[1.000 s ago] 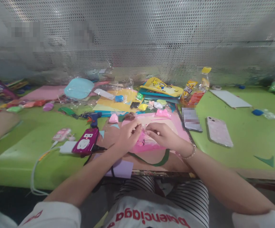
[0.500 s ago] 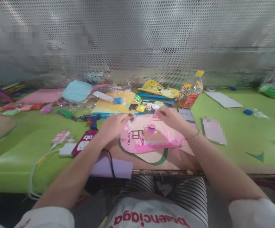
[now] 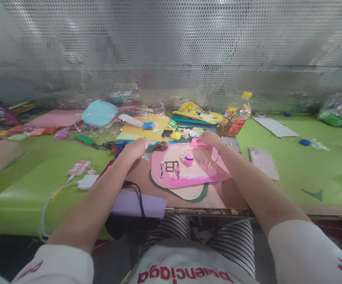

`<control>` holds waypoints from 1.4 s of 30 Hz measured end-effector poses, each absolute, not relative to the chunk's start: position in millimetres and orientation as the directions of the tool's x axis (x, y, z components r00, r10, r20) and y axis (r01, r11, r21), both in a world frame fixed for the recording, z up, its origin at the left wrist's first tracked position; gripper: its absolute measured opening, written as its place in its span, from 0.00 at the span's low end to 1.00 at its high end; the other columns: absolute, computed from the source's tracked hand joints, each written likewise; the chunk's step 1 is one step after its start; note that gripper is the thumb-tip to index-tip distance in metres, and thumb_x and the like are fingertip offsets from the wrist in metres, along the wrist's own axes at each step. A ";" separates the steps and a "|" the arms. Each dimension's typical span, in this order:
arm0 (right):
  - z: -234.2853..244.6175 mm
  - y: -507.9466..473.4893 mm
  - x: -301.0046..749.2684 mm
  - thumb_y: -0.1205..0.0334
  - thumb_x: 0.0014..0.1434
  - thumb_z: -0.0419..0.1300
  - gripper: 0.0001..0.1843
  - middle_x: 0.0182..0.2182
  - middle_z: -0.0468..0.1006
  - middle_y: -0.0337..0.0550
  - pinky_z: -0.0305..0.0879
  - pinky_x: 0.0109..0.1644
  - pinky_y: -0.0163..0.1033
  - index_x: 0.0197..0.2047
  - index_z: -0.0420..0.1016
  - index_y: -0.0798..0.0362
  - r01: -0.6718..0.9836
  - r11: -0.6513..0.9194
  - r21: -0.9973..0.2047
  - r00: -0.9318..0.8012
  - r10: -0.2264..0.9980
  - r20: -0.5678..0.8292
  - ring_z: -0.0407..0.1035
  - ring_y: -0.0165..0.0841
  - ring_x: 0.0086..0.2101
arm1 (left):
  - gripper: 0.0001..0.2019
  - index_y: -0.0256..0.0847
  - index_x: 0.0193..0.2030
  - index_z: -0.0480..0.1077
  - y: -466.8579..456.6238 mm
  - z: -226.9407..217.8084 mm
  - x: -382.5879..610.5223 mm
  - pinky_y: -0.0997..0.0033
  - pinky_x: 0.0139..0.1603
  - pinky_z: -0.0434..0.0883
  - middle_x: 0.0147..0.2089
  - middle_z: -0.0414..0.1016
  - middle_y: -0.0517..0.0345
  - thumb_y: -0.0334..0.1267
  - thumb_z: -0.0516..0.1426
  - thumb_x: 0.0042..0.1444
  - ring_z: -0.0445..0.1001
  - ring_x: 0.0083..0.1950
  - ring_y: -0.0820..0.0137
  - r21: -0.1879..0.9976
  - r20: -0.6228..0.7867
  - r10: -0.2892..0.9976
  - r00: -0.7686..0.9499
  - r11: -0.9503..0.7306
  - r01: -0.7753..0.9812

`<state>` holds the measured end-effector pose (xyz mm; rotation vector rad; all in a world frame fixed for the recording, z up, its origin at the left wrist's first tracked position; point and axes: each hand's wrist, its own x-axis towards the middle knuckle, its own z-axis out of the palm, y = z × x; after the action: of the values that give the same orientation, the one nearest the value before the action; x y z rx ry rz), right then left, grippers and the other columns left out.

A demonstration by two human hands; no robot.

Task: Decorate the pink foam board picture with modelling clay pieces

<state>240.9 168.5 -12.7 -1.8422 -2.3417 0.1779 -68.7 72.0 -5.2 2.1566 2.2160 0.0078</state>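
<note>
A pink craft board (image 3: 162, 179) with a cream middle lies before me, holding a small pink snail (image 3: 188, 159), a brown window-shaped outline (image 3: 171, 166) and thin curled strips. Beneath it sits a cream and green cut-out (image 3: 185, 194). My left hand (image 3: 136, 149) is left of the board, over the glue gun (image 3: 116, 146), fingers pinched together; what they hold is hidden. At the board's top right edge, my right hand (image 3: 211, 140) has its fingers closed at a lump of pink clay (image 3: 194, 142). Brown clay (image 3: 160, 146) rests at the top left edge.
Behind the board are clay packets (image 3: 177, 135), a yellow decorated board (image 3: 197, 113) and a drink bottle (image 3: 236, 116). A charger (image 3: 79, 167), white block (image 3: 87, 182) and cable lie left. Another person's hand (image 3: 4, 156) is at far left. A phone (image 3: 231, 142) lies near my right wrist.
My left hand has moved left, away from the board's top edge, uncovering the brown clay. My right hand has shifted slightly right, near the pink clay.
</note>
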 end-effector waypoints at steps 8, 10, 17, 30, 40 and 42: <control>-8.5 143.3 247.1 0.62 0.55 0.60 0.09 0.37 0.76 0.48 0.65 0.42 0.39 0.38 0.72 0.58 0.909 0.222 -0.354 -0.151 0.964 0.219 0.70 0.39 0.40 | 0.25 0.34 0.49 0.66 74.9 -1.2 -70.7 0.71 0.36 0.66 0.43 0.75 0.43 0.34 0.59 0.41 0.74 0.43 0.58 0.217 0.048 0.993 -0.106 0.094 0.972; -5.1 133.9 248.0 0.64 0.53 0.59 0.06 0.34 0.76 0.48 0.63 0.39 0.38 0.35 0.71 0.57 0.877 0.252 -0.409 -0.139 0.948 0.285 0.70 0.38 0.39 | 0.19 0.37 0.44 0.68 73.1 0.5 -72.4 0.71 0.37 0.65 0.43 0.75 0.47 0.33 0.59 0.41 0.73 0.44 0.60 0.261 0.084 0.991 -0.099 0.074 0.963; 0.4 108.4 249.1 0.58 0.59 0.52 0.10 0.37 0.74 0.45 0.64 0.25 0.32 0.42 0.61 0.53 0.702 0.329 -0.632 -0.158 0.937 0.312 0.72 0.29 0.26 | 0.13 0.39 0.32 0.66 74.0 2.4 -72.3 0.67 0.39 0.64 0.37 0.73 0.51 0.47 0.56 0.48 0.71 0.40 0.62 0.465 0.164 0.976 -0.145 0.053 0.884; 0.5 98.6 255.7 0.60 0.57 0.53 0.07 0.31 0.74 0.41 0.62 0.26 0.32 0.37 0.60 0.52 0.635 0.303 -0.710 -0.109 0.946 0.306 0.72 0.31 0.24 | 0.11 0.41 0.33 0.60 60.0 22.0 -67.1 0.69 0.31 0.69 0.29 0.67 0.62 0.38 0.54 0.41 0.70 0.29 0.71 0.941 0.138 0.950 -0.279 -0.038 0.335; -2.4 106.9 263.7 0.60 0.57 0.53 0.07 0.28 0.72 0.40 0.61 0.26 0.33 0.39 0.61 0.53 0.669 0.243 -0.703 -0.038 0.955 0.295 0.71 0.31 0.23 | 0.04 0.39 0.28 0.64 43.0 45.0 -69.2 0.76 0.18 0.64 0.24 0.70 0.61 0.35 0.53 0.53 0.67 0.20 0.75 0.966 -0.112 0.945 -0.308 0.031 -0.255; -3.5 107.7 264.0 0.60 0.57 0.53 0.08 0.29 0.72 0.40 0.61 0.26 0.33 0.39 0.60 0.53 0.669 0.238 -0.704 -0.035 0.956 0.290 0.71 0.31 0.23 | 0.02 0.38 0.29 0.66 44.4 42.2 -69.4 0.76 0.24 0.69 0.25 0.71 0.62 0.31 0.54 0.51 0.69 0.23 0.76 0.958 -0.043 0.929 -0.367 -0.066 -0.278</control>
<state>264.0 107.7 -3.5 -1.5030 -1.7758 0.4940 -69.4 44.4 42.2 0.7936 1.2419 1.6113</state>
